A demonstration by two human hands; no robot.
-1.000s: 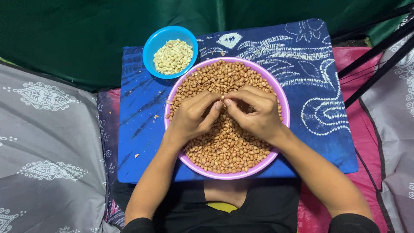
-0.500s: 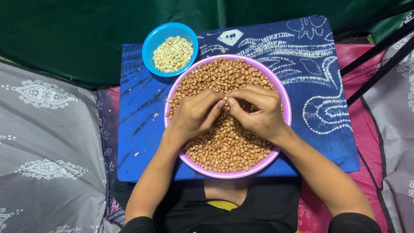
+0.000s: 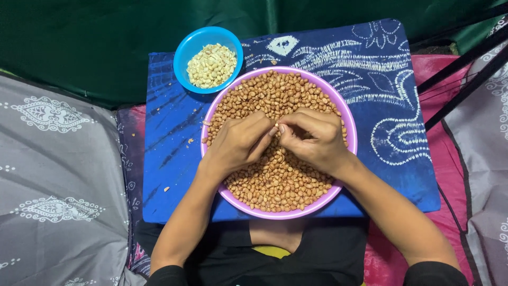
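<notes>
Peanuts [image 3: 275, 180], brown in their skins, are heaped in a wide pink bowl [image 3: 346, 122] that rests on a blue patterned cloth [image 3: 381, 69]. Both hands are held together over the middle of the heap. The left hand [image 3: 238, 143] is curled, its fingertips [image 3: 269, 131] brought up against those of the right hand [image 3: 317, 139], and a single pale nut [image 3: 276, 126] appears to be pinched between the two sets of fingertips; whether its skin is fully off cannot be told at this size. The remaining fingers of both hands are folded loosely inward, with their undersides resting on or just above the heap.

Compared with the pictures of a second and half a second ago, very little is altered: the hands are kept in the same place above the bowl, and only the fingertips are seen to have shifted slightly against each other, the pinch being drawn a little closer. The bowl and cloth are unmoved. From this it is judged that one nut is being rubbed free of its skin, and that the work is far from over, since the pink bowl is nearly full.

A small blue bowl [image 3: 185, 47], just beside the pink one at its upper left, is partly filled with pale skinned nuts [image 3: 211, 64]. A few scraps of skin [image 3: 190, 141] are scattered on the cloth near the left wrist.
</notes>
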